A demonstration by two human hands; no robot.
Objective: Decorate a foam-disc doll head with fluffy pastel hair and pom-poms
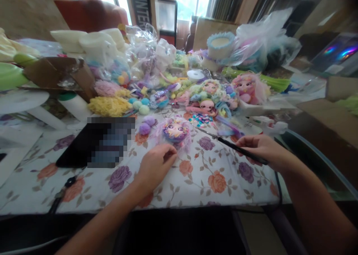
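Left hand [156,165] fingers curled narrow, touching purple doll head [175,131] just beyond fingertips. Right hand [261,148] fingers pinching thin black tool [229,145], tip short of doll; decorating seemingly unfinished on worktop [201,176].

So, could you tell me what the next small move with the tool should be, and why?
Probably bring the tip of the thin black tool leftward to the purple-haired doll face. The right hand holds the tool with its tip ending short of the face, while the left hand rests at the face's lower edge, seemingly steadying it on the floral tablecloth.
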